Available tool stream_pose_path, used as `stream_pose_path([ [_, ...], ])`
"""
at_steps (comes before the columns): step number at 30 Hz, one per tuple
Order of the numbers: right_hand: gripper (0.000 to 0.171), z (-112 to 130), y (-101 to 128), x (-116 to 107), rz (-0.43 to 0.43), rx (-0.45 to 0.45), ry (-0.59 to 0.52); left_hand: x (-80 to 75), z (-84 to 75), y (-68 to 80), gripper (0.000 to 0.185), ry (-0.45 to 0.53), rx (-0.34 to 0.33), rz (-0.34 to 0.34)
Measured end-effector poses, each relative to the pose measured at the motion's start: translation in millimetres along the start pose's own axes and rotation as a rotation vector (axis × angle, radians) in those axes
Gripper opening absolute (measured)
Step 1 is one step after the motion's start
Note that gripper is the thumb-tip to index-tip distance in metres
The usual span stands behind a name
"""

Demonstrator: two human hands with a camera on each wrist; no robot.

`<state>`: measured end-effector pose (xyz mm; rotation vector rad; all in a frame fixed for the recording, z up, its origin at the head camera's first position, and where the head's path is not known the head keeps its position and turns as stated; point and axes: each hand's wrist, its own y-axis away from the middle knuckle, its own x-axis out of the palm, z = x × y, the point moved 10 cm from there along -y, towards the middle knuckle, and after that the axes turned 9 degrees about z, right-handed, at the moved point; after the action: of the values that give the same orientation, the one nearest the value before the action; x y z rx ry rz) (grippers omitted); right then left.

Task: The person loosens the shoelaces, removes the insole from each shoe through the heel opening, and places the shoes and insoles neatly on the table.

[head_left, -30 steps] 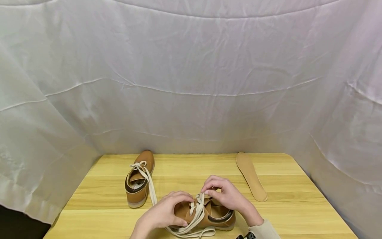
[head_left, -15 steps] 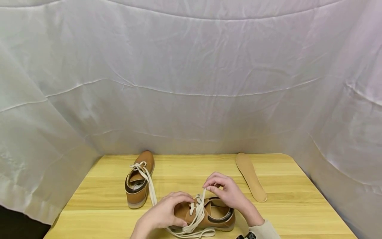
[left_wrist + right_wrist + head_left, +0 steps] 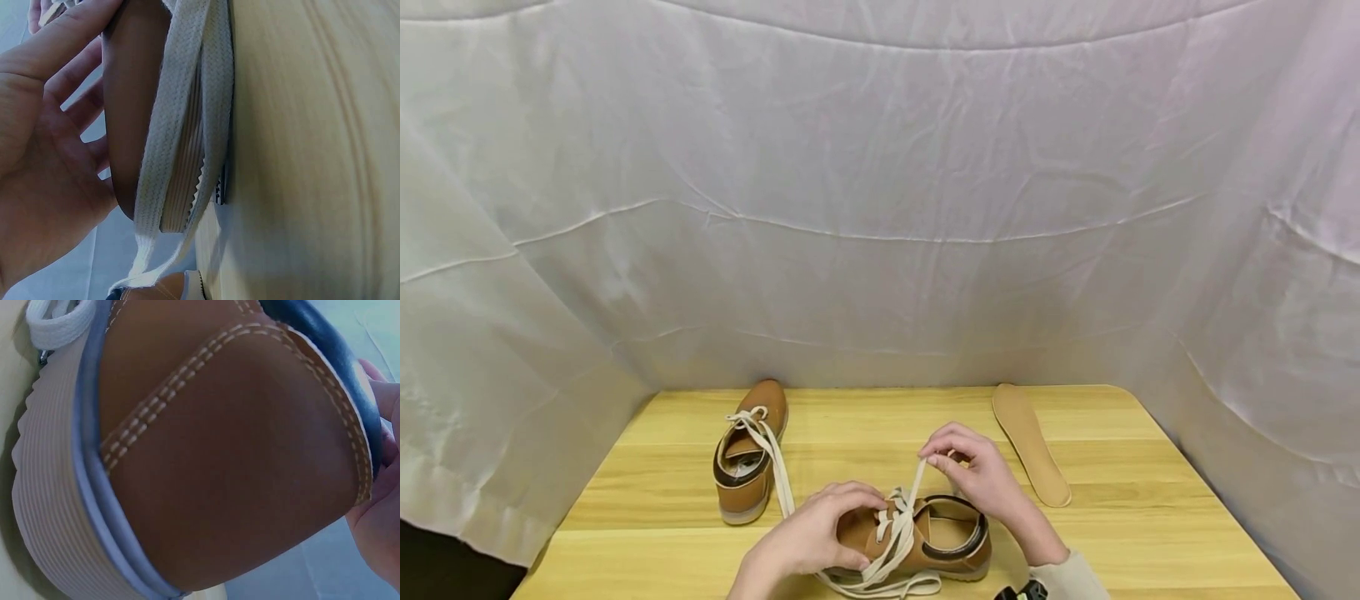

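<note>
Pale, creased cloth (image 3: pixel 880 167) walls in a wooden desk (image 3: pixel 625 546) where a brown near shoe (image 3: pixel 947 566) rests sole-down, a person's left hand (image 3: pixel 820 529) gripping its forepart while the right hand's (image 3: pixel 973 475) fingers pinch a raised strand of cream lace (image 3: pixel 917 487). A hard tug could cinch the tangled crossing into a knot or, should the left grip slacken, swing the shoe around. Lace running from the far shoe (image 3: pixel 744 500), at left, could drag it too if joined to the pulled strand; that cannot be told. The near shoe's opening shows a tan bed; the far one holds something pale, too small to identify. A tan insole (image 3: pixel 1033 446) lies at right, outside both.
</note>
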<state>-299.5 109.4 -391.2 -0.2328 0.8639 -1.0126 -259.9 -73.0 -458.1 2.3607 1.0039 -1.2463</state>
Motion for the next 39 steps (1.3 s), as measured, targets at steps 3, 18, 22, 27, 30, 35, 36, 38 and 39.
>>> stream_pose_path([
  [3, 0.019, 0, 0, -3, -0.017, 0.005, 0.002, -0.4, -0.6, 0.3, 0.065, 0.000, 0.001, -0.001],
  [18, 0.021, -3, 3, -18, -0.110, 0.009, 0.039, -0.5, 0.1, 0.8, 0.066, 0.002, -0.013, 0.002],
  [22, 0.021, -7, 4, -23, -0.136, 0.040, 0.040, -0.8, -0.2, 1.0, 0.066, -0.002, -0.003, -0.001],
  [27, 0.021, -8, 5, -29, -0.161, 0.037, 0.032, -1.0, -0.2, 0.9, 0.066, -0.004, 0.000, -0.003],
  [30, 0.022, -10, 7, -33, -0.182, 0.042, 0.044, -0.5, 0.5, 0.7, 0.066, -0.001, -0.009, 0.001],
  [35, 0.023, -16, 9, -38, -0.199, 0.069, 0.049, -0.3, 1.0, 0.6, 0.066, 0.001, -0.016, 0.004],
  [36, 0.023, -16, 9, -39, -0.202, 0.067, 0.048, -0.2, 1.0, 0.6, 0.066, 0.001, -0.015, 0.005],
  [38, 0.023, -16, 10, -41, -0.211, 0.061, 0.041, -0.2, 0.9, 0.4, 0.066, -0.002, -0.013, 0.004],
  [39, 0.022, -16, 10, -42, -0.216, 0.057, 0.035, -0.1, 1.2, 0.3, 0.066, -0.005, -0.013, 0.004],
])
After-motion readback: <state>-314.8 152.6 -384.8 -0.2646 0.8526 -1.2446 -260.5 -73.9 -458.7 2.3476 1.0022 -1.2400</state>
